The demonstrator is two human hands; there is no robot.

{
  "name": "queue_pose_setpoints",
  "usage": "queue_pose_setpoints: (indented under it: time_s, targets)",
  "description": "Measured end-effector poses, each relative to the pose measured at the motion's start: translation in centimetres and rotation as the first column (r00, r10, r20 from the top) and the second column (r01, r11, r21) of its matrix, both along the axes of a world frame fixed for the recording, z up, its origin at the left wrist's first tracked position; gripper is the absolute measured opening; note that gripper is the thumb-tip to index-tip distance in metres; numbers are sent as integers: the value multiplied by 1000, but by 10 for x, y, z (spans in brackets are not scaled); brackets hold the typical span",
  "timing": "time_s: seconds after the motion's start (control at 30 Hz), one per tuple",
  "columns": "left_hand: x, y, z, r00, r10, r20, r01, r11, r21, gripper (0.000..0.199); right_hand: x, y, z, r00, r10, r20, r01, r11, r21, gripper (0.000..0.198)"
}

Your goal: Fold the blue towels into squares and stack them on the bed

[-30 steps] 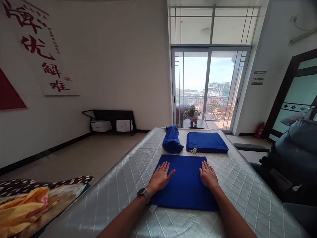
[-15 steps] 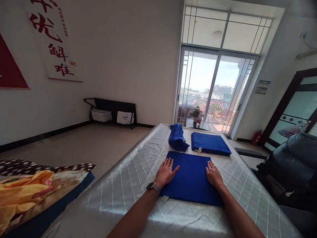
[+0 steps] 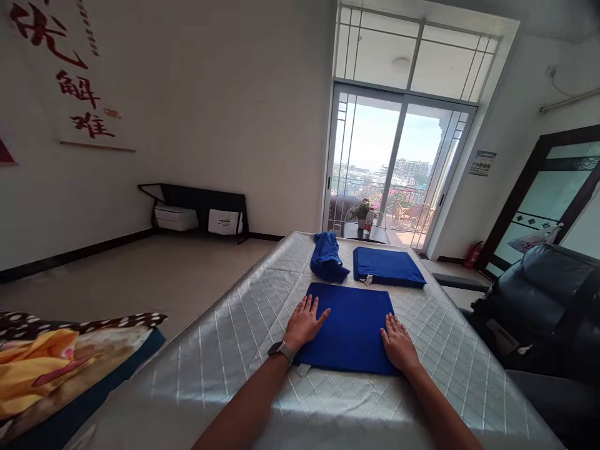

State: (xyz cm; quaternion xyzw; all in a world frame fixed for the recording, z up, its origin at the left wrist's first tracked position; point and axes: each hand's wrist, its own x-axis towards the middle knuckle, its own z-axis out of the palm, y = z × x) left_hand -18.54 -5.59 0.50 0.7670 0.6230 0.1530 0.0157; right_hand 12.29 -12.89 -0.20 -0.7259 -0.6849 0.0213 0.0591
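A flat, folded blue cloth (image 3: 349, 328) lies on the silver quilted table cover (image 3: 234, 325), a small white tag sticking out at its near left corner. My left hand (image 3: 304, 322) rests on the cloth's left edge with its fingers spread. On the right edge lies my right hand (image 3: 398, 342), flat, fingers stretched forward. Neither hand grips anything. Just beyond the cloth is a neat stack of folded blue cloths (image 3: 389, 265), also showing a white tag. Left of that stack sits a crumpled blue cloth (image 3: 328, 257).
A black sofa (image 3: 553, 312) stands along the right side. At lower left is a bed with patterned bedding (image 3: 60, 356). Past the far end, a small table holds a bottle (image 3: 369, 223) and a potted plant (image 3: 360, 212) before sliding glass doors. A black rack (image 3: 201, 200) stands by the wall.
My right hand has slid nearer along the right edge of the folded cloth. My left hand stays on the left edge. The camera view has turned slightly right.
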Motion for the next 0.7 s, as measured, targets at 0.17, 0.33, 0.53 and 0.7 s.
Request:
queue_pose_setpoints:
  time_s: [0.17, 0.33, 0.53, 0.7]
  targets:
    - [18, -12, 12, 999, -6, -47, 11, 995, 103, 91, -1, 0, 3, 1000, 15, -5, -15, 1000, 18, 66]
    - [98, -43, 13, 938, -345, -29, 346, 936, 70, 85, -1, -3, 3, 1000, 14, -27, -13, 999, 31, 65]
    - [167, -63, -3, 884, -466, 32, 462, 883, 82, 72, 0, -7, 6, 999, 53, 9, -53, 998, 32, 62]
    - [128, -59, -1, 921, -390, 26, 390, 921, 7, 75, -1, -4, 5, 1000, 31, 2, -31, 999, 39, 64]
